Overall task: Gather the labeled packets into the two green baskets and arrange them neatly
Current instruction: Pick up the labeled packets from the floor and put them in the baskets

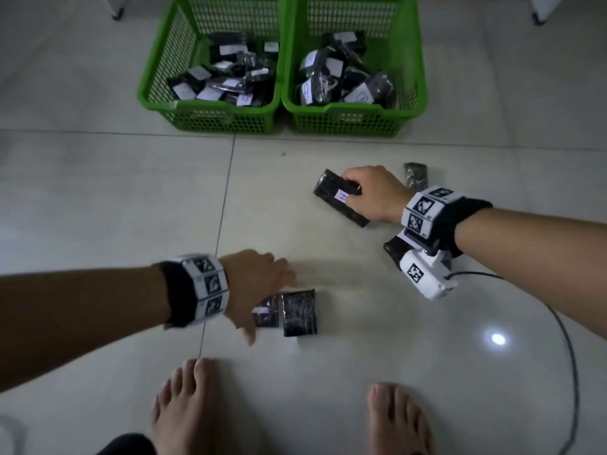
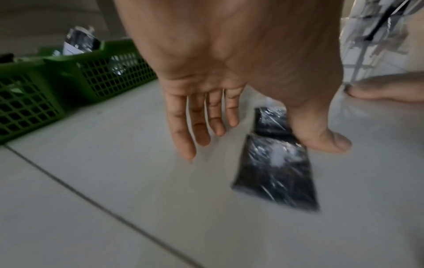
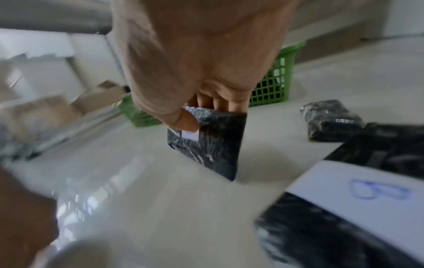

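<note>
Two green baskets, left and right, stand side by side on the floor, both holding several black packets with white labels. My right hand grips a black packet labelled "H", thumb on its label and fingers behind it. My left hand hovers with spread straight fingers over two black packets lying side by side. It holds nothing. Another packet lies beyond my right hand, and a labelled one under my right wrist.
My bare feet stand at the near edge on the pale tiled floor. A black cable runs from the right wrist camera down the right side. White furniture legs stand behind the baskets.
</note>
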Motion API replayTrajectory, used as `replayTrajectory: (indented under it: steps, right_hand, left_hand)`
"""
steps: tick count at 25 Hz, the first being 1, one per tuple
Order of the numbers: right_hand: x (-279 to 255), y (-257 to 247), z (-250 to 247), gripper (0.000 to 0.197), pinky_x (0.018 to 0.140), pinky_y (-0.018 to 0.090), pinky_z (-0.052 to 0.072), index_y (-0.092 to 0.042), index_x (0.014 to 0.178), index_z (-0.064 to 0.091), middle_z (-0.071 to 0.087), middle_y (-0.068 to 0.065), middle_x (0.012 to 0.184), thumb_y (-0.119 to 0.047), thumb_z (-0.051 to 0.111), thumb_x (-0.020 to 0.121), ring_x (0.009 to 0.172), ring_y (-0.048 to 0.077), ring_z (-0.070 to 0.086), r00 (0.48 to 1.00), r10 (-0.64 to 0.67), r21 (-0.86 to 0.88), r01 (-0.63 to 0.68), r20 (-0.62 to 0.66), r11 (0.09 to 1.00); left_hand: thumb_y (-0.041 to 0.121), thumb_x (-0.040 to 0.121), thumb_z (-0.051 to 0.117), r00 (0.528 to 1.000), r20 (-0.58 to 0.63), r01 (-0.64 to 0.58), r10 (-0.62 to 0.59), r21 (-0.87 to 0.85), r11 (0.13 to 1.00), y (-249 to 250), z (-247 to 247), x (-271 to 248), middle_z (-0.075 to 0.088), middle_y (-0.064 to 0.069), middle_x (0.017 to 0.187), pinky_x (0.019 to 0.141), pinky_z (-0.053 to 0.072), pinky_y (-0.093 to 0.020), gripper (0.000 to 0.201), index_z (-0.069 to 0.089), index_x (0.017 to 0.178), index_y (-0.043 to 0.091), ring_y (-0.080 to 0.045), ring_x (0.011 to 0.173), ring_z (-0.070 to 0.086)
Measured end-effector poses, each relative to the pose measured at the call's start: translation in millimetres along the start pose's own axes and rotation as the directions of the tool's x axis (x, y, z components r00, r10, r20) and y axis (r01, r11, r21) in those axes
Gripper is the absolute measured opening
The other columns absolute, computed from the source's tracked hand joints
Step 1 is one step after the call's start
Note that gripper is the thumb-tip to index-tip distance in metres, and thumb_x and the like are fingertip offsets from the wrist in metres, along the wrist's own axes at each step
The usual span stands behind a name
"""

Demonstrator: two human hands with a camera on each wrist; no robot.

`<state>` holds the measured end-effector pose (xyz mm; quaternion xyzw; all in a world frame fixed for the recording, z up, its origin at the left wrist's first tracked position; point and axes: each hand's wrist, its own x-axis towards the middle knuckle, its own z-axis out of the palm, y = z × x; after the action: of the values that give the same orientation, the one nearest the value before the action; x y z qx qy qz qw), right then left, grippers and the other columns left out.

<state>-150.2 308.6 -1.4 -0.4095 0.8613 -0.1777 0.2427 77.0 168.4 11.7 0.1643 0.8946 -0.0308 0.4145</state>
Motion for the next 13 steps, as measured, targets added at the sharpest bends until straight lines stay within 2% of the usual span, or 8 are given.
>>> replayTrajectory:
  steps: [3, 7, 8, 9, 10, 11, 12, 13]
  right_hand:
    - [14, -3, -9, 0.027, 0.093, 0.04, 0.057, -0.016, 0.103, 0.071, 0.076, 0.009, 0.104, 0.001, 0.068, 0.082, 0.101, 0.028, 0.071, 0.979, 0.175, 0.464, -0.201, 0.1, 0.863]
    - [24, 3, -20, 0.036, 0.099, 0.047, 0.055, -0.024, 0.107, 0.073, 0.077, 0.009, 0.108, 0.003, 0.062, 0.085, 0.106, 0.03, 0.072, 0.962, 0.225, 0.677, -0.268, 0.153, 0.685]
    - [24, 3, -23, 0.039, 0.099, 0.046, 0.055, -0.022, 0.112, 0.072, 0.076, 0.012, 0.111, 0.005, 0.059, 0.087, 0.108, 0.032, 0.071, 0.959, 0.233, 0.718, -0.277, 0.162, 0.638]
    - [24, 1, -29, 0.044, 0.098, 0.045, 0.056, -0.019, 0.118, 0.071, 0.074, 0.015, 0.114, 0.008, 0.055, 0.088, 0.11, 0.033, 0.07, 0.958, 0.24, 0.748, -0.274, 0.157, 0.605]
    - [24, 0, -34, 0.048, 0.097, 0.043, 0.055, -0.014, 0.122, 0.069, 0.073, 0.017, 0.116, 0.012, 0.051, 0.086, 0.11, 0.032, 0.069, 0.96, 0.242, 0.77, -0.262, 0.144, 0.582]
    - [22, -2, -39, 0.053, 0.097, 0.042, 0.054, -0.012, 0.124, 0.068, 0.073, 0.017, 0.117, 0.015, 0.048, 0.083, 0.11, 0.031, 0.068, 0.962, 0.24, 0.787, -0.246, 0.129, 0.565]
    - [22, -4, -45, 0.056, 0.098, 0.042, 0.053, -0.01, 0.125, 0.067, 0.073, 0.015, 0.116, 0.018, 0.046, 0.081, 0.11, 0.029, 0.067, 0.965, 0.24, 0.804, -0.225, 0.106, 0.55]
    - [21, -6, -49, 0.058, 0.098, 0.043, 0.053, -0.01, 0.125, 0.066, 0.073, 0.014, 0.116, 0.02, 0.047, 0.079, 0.11, 0.028, 0.067, 0.966, 0.245, 0.819, -0.203, 0.079, 0.537]
  left_hand:
    - [0.051, 0.072, 0.079, 1.0, 0.005, 0.018, -0.017, -0.056, 0.998, 8, 19, -6, 0.039, -0.006, 0.134, 0.084, 0.047, -0.04, 0.097, 0.027, 0.143, 0.012, -0.025, 0.108, 0.052]
    - [0.035, 0.079, 0.064, 0.982, -0.139, 0.078, -0.129, -0.323, 0.943, 2, 13, -11, 0.055, -0.003, 0.12, 0.083, 0.052, -0.036, 0.06, 0.042, 0.132, 0.015, -0.023, 0.1, 0.06]
    - [0.031, 0.082, 0.062, 0.953, -0.2, 0.091, -0.225, -0.521, 0.849, -4, 7, -10, 0.062, -0.003, 0.115, 0.082, 0.054, -0.036, 0.05, 0.048, 0.127, 0.016, -0.023, 0.096, 0.064]
    - [0.023, 0.086, 0.06, 0.908, -0.236, 0.06, -0.345, -0.743, 0.666, -15, -1, -9, 0.067, -0.006, 0.109, 0.081, 0.056, -0.038, 0.037, 0.053, 0.121, 0.013, -0.024, 0.092, 0.067]
    - [0.012, 0.091, 0.057, 0.873, -0.219, -0.026, -0.436, -0.914, 0.406, -26, -11, -6, 0.07, -0.012, 0.104, 0.08, 0.058, -0.041, 0.025, 0.055, 0.116, 0.006, -0.027, 0.089, 0.069]
    - [0.002, 0.095, 0.055, 0.862, -0.171, -0.123, -0.477, -0.984, 0.131, -35, -21, -5, 0.069, -0.018, 0.103, 0.082, 0.06, -0.044, 0.021, 0.056, 0.115, -0.001, -0.029, 0.09, 0.07]
    - [-0.003, 0.096, 0.054, 0.859, -0.143, -0.203, -0.492, -0.977, -0.07, -45, -33, -5, 0.067, -0.023, 0.106, 0.084, 0.06, -0.045, 0.022, 0.056, 0.118, -0.005, -0.03, 0.093, 0.07]
    - [-0.004, 0.097, 0.055, 0.847, -0.143, -0.259, -0.511, -0.952, -0.163, -56, -43, -5, 0.066, -0.026, 0.111, 0.085, 0.06, -0.045, 0.025, 0.055, 0.121, -0.005, -0.03, 0.098, 0.069]
